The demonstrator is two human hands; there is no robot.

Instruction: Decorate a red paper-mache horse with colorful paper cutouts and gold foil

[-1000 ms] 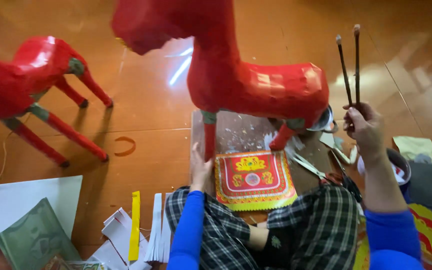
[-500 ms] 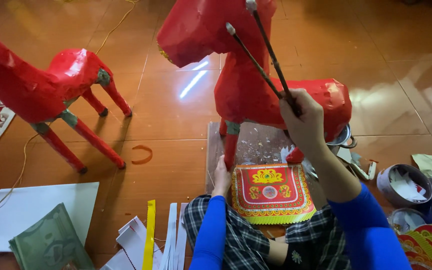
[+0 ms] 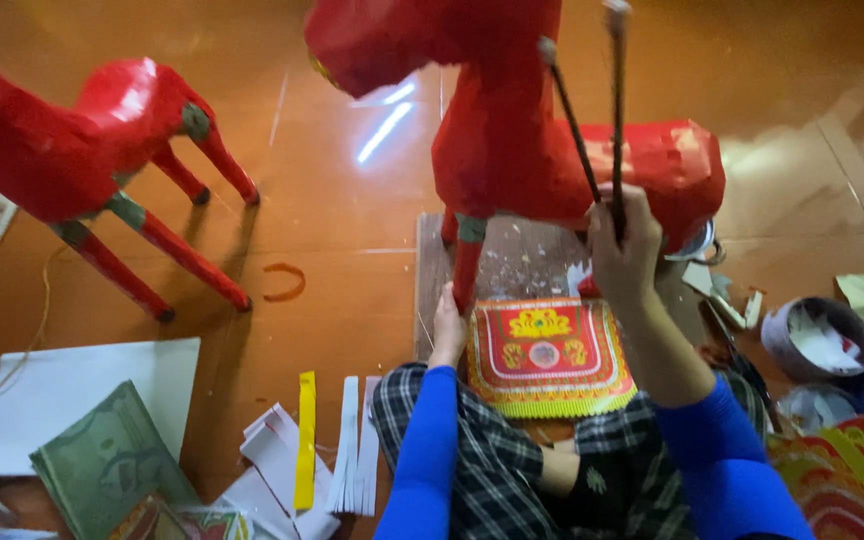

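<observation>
A red paper horse figure (image 3: 512,130) stands on a worn board (image 3: 527,265) in front of me. My right hand (image 3: 624,250) is raised beside the horse's body and grips two thin dark sticks (image 3: 592,130) that point upward. My left hand (image 3: 447,325) rests on the board's near left edge, by the horse's front leg and next to a red and yellow decorated paper panel (image 3: 547,355) that lies against my knees.
A second red paper horse (image 3: 82,150) stands at the left on the orange floor. White paper sheets (image 3: 72,395), a green book (image 3: 102,460), a yellow strip (image 3: 305,440) and cut white strips (image 3: 352,455) lie near left. A small tub (image 3: 817,340) and paper scraps sit at right.
My right hand has carried the two sticks from the far right across to the horse's body and turned them more upright. The view has shifted right and closer.
</observation>
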